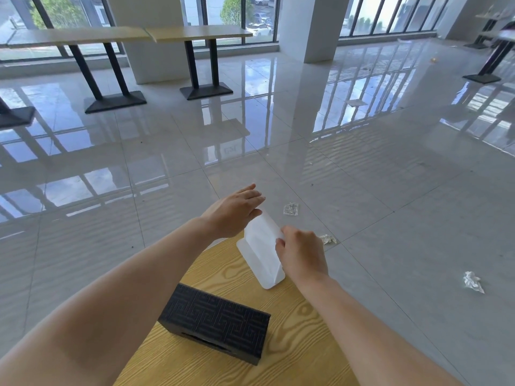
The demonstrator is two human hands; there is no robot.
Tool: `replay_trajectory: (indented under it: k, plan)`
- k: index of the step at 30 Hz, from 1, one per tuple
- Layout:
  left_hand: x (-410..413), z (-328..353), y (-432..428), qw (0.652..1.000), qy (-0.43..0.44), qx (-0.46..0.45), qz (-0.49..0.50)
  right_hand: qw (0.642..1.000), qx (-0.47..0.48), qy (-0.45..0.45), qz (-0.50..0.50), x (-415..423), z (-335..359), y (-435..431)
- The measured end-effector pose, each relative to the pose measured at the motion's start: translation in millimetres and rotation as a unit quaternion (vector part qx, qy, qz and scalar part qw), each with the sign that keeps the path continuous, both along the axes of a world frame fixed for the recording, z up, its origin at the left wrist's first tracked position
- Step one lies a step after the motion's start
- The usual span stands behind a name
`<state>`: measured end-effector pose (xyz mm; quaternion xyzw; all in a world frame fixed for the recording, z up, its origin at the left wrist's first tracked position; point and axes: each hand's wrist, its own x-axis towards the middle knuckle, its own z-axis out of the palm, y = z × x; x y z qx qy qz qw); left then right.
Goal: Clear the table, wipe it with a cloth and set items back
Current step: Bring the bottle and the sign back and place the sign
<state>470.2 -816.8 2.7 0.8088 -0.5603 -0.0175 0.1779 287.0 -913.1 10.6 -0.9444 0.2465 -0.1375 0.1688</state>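
Yellow wood-grain covers the round bench (pixel 292 344), whose curved rim climbs from the lower left and passes under the left hand (pixel 234 210). Beyond that rim, glossy grey floor (pixel 139 162) lies wide and open on the left and ahead. A black patterned box (pixel 217 324) lies flat on the bench, well nearer the body than either set of fingers and apart from them.

The left fingers (pixel 252 195) are straight and close together, laid flat over the top of the white bag (pixel 260 257). This bag stands tilted on the bench just inside the far rim, its base below and between the two hands. The right hand (pixel 302 253) is curled, its fingers (pixel 281 242) pinching the bag's upper right edge.

On the floor, a clear wrapper (pixel 291 209) lies just right of the left fingertips. A crumpled scrap (pixel 328 239) sits just right of the right hand, and a crumpled tissue (pixel 473 281) lies well apart, further right.
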Motion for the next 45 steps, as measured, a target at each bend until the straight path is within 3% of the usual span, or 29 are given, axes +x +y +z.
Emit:
replay_trajectory:
  k: [10, 18, 24, 29, 35, 45]
  plan:
    - [-17.4, 16.4, 9.0, 0.998, -0.049, 0.026, 0.017, 0.999, 0.031, -0.031, 0.011, -14.8, 17.7, -2.8]
    - [-50.7, 47.2, 31.4, 0.996, -0.041, 0.040, 0.065, 0.996, -0.001, -0.086, 0.013, -41.3, 35.6, 3.5]
    - [-89.1, 71.6, 67.1, 0.989, -0.046, 0.060, 0.125, 0.996, -0.035, -0.066, 0.045, -61.4, 59.5, 23.9]
    - [-135.6, 93.1, 116.2, 0.976, -0.051, 0.063, 0.203, 0.994, -0.038, -0.014, 0.099, -83.1, 81.8, 49.4]
    - [-214.2, 113.9, 195.3, 0.956, -0.056, 0.035, 0.286, 0.984, -0.048, -0.022, 0.172, -119.2, 98.1, 91.9]
    - [-339.3, 129.3, 359.7, 0.888, -0.040, 0.027, 0.457, 0.949, -0.056, -0.029, 0.309, -183.1, 112.1, 213.1]
